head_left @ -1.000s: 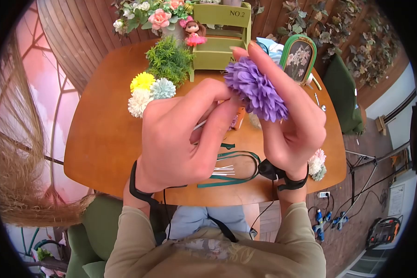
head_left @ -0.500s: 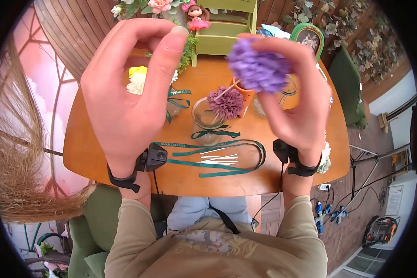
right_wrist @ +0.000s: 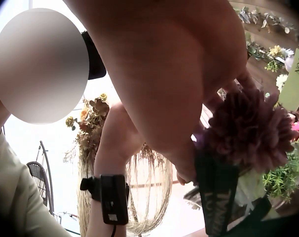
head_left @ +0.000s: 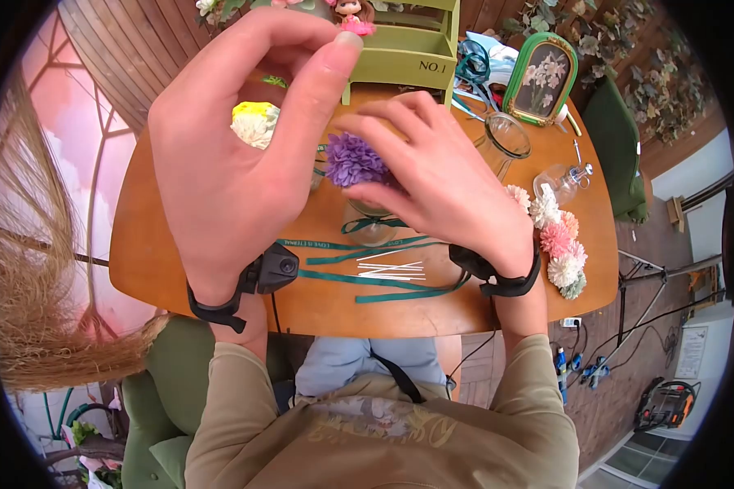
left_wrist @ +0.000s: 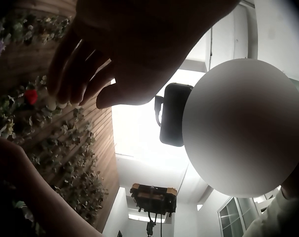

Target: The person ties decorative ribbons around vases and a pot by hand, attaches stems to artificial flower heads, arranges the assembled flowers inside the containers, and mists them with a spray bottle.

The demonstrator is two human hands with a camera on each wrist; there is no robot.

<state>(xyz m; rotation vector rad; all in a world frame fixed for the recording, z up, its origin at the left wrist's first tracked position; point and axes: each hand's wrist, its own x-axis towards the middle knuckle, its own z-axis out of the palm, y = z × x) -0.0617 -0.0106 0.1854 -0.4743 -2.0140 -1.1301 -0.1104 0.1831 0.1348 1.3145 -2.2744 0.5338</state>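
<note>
My right hand (head_left: 444,175) reaches in over the middle of the table, fingers bent around a purple pompom flower (head_left: 353,160). Below it stands a glass jar (head_left: 373,235) tied with a dark green ribbon bow; the hand and flower cover its rim. A mauve pompom flower (right_wrist: 250,126) and a printed green ribbon (right_wrist: 216,197) appear close to this hand in the right wrist view. My left hand (head_left: 228,155) is raised on the left, fingers loosely bent and holding nothing. Its relaxed fingers (left_wrist: 83,74) also show in the left wrist view.
Green ribbon (head_left: 326,261) and several white sticks (head_left: 391,270) lie at the front. On the right are pompom flowers (head_left: 559,240), a glass spray bottle (head_left: 559,181), a glass vase (head_left: 504,143) and a green picture frame (head_left: 541,79). A green wooden stand (head_left: 404,61) is behind.
My left hand has let go of the flower and drawn away left. My right hand has turned over and carried the purple flower left and down over the jar.
</note>
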